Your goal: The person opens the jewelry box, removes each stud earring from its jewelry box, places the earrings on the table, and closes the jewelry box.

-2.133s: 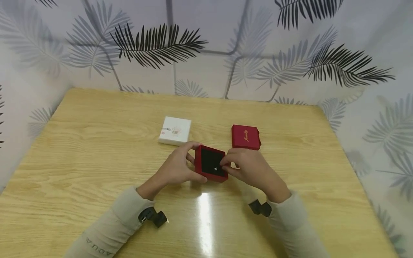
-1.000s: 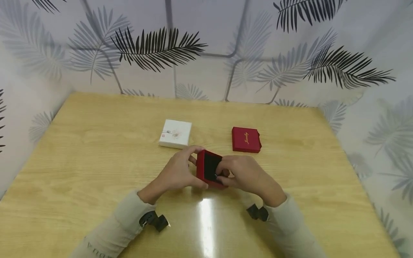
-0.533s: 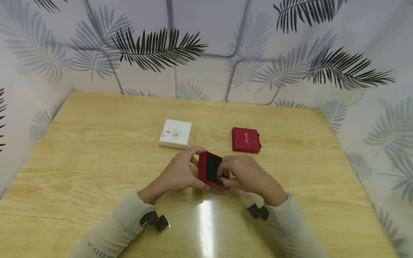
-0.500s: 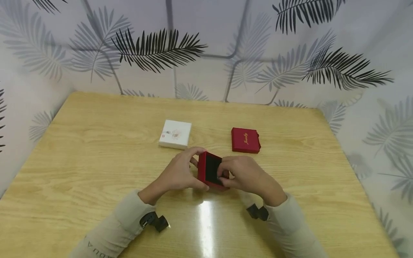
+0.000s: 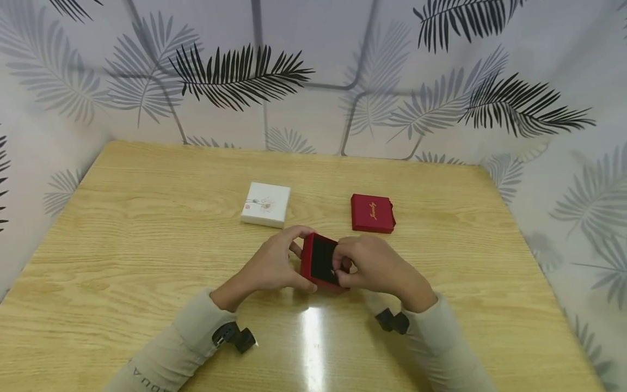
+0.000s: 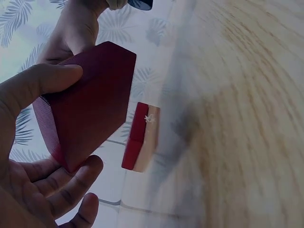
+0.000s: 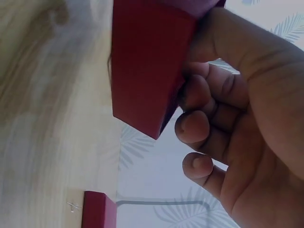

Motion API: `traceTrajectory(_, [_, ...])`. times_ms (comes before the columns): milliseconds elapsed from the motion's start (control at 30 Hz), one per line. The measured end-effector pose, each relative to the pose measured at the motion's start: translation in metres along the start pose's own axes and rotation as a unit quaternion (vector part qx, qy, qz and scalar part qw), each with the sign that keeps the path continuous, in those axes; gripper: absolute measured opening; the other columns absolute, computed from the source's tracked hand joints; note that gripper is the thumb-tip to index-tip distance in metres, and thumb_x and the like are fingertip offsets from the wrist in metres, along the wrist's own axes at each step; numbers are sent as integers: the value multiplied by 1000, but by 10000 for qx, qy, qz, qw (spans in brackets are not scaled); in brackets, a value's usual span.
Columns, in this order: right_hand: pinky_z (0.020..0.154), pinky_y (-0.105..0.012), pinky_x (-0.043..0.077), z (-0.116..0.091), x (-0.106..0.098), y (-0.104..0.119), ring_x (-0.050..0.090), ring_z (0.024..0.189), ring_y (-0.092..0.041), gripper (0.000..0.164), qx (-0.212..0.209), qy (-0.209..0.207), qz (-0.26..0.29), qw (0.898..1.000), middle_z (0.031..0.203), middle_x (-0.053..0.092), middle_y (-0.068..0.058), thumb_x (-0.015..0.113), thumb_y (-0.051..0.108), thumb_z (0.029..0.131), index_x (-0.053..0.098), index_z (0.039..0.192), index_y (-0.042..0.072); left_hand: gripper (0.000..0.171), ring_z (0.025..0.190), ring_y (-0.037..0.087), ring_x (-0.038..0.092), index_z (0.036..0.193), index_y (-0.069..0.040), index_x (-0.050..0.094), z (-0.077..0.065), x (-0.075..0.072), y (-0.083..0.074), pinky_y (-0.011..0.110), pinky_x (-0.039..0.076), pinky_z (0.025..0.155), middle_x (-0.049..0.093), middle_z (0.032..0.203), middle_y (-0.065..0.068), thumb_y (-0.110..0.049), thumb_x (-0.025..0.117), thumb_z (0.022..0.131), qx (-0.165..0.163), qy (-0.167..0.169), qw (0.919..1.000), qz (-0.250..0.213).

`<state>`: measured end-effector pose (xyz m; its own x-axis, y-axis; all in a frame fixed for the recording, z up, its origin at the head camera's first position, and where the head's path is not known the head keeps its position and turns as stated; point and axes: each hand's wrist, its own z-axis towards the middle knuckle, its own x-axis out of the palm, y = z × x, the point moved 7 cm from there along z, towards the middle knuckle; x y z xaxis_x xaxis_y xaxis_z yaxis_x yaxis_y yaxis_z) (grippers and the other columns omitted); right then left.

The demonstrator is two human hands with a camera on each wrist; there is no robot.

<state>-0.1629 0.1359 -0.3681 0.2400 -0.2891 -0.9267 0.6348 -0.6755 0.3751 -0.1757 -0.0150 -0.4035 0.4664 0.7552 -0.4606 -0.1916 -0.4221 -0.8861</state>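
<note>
- The open box [image 5: 306,257] is tilted over the table [image 5: 171,218].
- The left hand [image 5: 275,262] grips it.
- The right hand [image 5: 376,265] has bent fingers at the star [image 5: 332,272] inside (pinching it or not, I cannot tell).
- Farther lie a white box [image 5: 266,203] and a red piece [image 5: 372,213].

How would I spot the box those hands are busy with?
Find the wooden table, then look near its middle, between the left hand and the right hand. The small red box there is gripped by the left hand. Unlike the white box and the gold-lettered red piece lying beyond, it is open, showing a black lining.
</note>
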Motion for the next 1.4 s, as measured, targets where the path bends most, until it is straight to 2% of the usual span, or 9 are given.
traceTrajectory(267, [57, -15, 39, -2, -6, 2, 52, 62, -6, 8, -220, -89, 140, 9996, 74, 62, 6, 76, 16, 77, 69, 81, 15, 89, 96, 15, 64, 135, -20, 53, -3, -2, -8, 31, 50, 78, 61, 132, -2, -15, 95, 56, 53, -16, 10000, -45])
traceTrajectory(600, [58, -14, 41, -1, -4, 4, 56, 64, -10, 8, -408, -94, 118, 9991, 73, 62, 7, 78, 15, 80, 70, 79, 15, 91, 97, 15, 64, 136, -21, 53, -3, -3, -8, 30, 50, 76, 60, 133, -2, -15, 95, 55, -31, -80, 10000, -22])
traceTrajectory(1033, [55, -14, 40, 0, -2, 2, 55, 61, -9, 8, -376, -143, 313, 9987, 70, 63, 7, 77, 15, 79, 70, 76, 15, 91, 97, 16, 64, 136, -19, 53, -4, -2, -9, 30, 50, 74, 61, 131, -2, -14, 95, 55, -1, -112, 9999, -8])
traceTrajectory(1400, [52, -13, 39, 4, 3, 0, 44, 59, 2, 9, -422, -190, 372, 9982, 65, 59, 7, 74, 12, 75, 66, 71, 15, 94, 98, 15, 64, 138, -19, 52, -3, 1, -6, 29, 50, 76, 60, 135, -2, -14, 95, 55, -2, -109, 9999, 91])
